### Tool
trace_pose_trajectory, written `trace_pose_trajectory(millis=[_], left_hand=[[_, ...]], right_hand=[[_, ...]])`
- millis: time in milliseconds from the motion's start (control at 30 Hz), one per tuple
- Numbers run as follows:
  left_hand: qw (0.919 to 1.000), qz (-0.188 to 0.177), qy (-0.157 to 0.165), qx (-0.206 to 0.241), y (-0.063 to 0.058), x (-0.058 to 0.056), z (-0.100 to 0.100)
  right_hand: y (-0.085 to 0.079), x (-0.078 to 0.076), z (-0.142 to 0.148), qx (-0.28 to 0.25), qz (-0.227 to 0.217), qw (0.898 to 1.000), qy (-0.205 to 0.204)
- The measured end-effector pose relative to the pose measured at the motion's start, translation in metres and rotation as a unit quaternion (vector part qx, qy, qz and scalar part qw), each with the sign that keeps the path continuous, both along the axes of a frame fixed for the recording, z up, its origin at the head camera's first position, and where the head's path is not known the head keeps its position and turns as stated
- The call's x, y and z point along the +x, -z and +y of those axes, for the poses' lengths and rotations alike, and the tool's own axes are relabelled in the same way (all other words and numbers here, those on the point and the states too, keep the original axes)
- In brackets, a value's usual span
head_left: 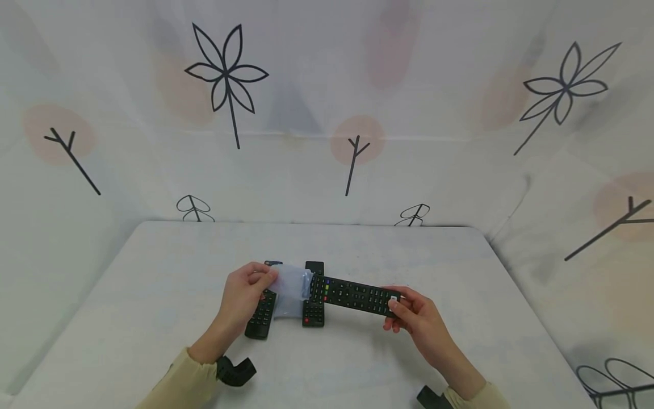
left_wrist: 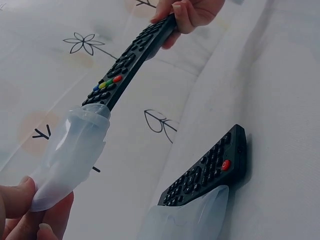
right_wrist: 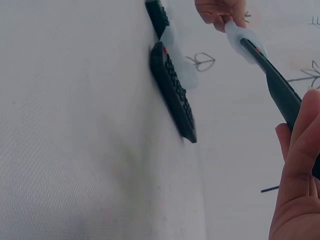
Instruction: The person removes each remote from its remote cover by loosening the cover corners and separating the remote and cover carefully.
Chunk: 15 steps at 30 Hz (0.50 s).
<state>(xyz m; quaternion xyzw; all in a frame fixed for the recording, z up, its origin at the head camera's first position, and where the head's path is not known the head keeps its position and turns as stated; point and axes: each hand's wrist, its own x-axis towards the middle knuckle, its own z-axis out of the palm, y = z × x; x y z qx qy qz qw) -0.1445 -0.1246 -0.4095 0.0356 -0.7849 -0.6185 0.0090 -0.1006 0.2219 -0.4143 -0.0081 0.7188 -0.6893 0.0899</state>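
Observation:
My right hand (head_left: 416,321) grips one end of a black remote control (head_left: 360,295), raised above the table and pointing left. Its other end, just past the coloured buttons, sits in the mouth of a translucent soft sleeve (left_wrist: 75,150). The closed end of that sleeve is pinched between the thumb and fingers of my left hand (head_left: 245,295). Below them a second remote (head_left: 313,315) lies on the table, red button toward me. A third remote (head_left: 260,318) lies slanted at the left, partly hidden by my left hand. Between these two is another translucent sleeve (head_left: 288,308).
A white table (head_left: 357,363) carries everything. Pale walls with drawn leaf motifs rise behind it and at both sides. Each wrist wears a black camera mount, the left one (head_left: 236,372) close above the table's near part.

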Motion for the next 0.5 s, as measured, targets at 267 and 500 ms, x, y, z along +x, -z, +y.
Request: trace_pose_trajectory(millis=[267, 500], left_hand=[[0.9999, 0.012, -0.004, 0.0, 0.0006, -0.0002, -0.0006], [0.9998, 0.019, -0.004, -0.006, 0.0029, -0.0029, -0.0058]], right_hand=[[-0.0002, -0.0005, 0.0008, 0.005, 0.004, 1.0, 0.001], [0.0009, -0.0011, 0.0034, 0.008, -0.002, 1.0, 0.013]])
